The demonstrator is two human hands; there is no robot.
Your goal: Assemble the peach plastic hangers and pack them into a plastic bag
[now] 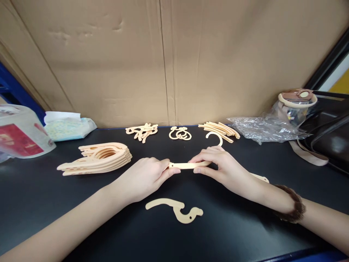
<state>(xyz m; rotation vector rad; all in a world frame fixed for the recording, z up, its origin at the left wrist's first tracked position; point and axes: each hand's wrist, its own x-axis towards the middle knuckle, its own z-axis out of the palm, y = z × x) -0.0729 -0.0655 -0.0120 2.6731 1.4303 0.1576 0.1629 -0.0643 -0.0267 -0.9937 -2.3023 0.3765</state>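
Observation:
Both my hands pinch a beige plastic folding hanger piece point(185, 165) just above the black table. My left hand point(149, 176) grips its left end between thumb and fingers. Toward its other end, my right hand point(218, 163) closes on it from above and below. A curved beige hook point(216, 136) shows behind the right fingers; whether it joins the held piece is hidden. The end of another beige strip point(260, 177) pokes out behind my right wrist. Nearer to me lies a loose curved hanger part point(185, 216) with a small hole.
A stack of folded hangers point(109, 160) sits at left. Along the back lie small arm parts point(141, 131), hooks point(180, 134) and strips point(219, 130). Tissues point(69, 125) and a white tub point(24, 131) stand left; a plastic bag point(261, 129), cup point(296, 109) and black bag point(327, 123) are right.

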